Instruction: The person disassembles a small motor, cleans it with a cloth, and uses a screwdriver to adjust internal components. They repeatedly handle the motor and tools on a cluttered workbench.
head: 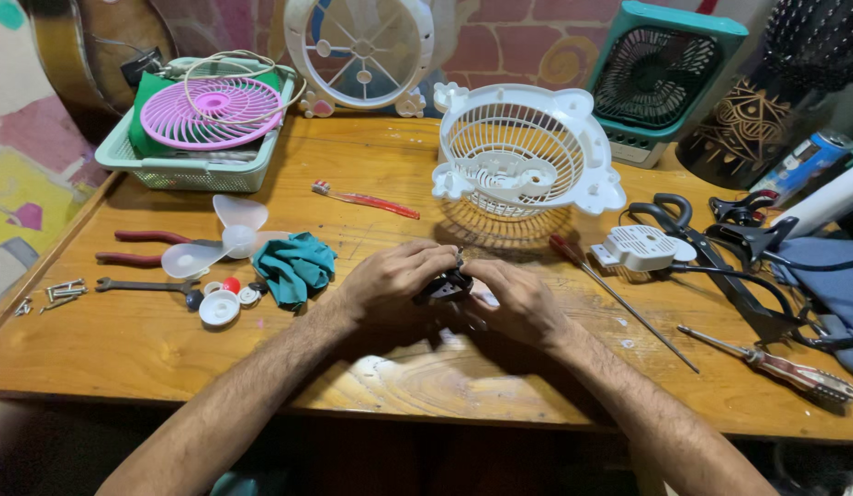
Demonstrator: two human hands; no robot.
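A small black part is gripped between the left hand and right hand above the table, fan grille and screwdrivers kept within reach.

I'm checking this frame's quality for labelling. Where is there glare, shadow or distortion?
Head view: glare on the wooden table just below the hands; the white fan grille casts a lattice shadow; the table edges bow from wide-angle distortion; the small dark part between both hands sits in shade.
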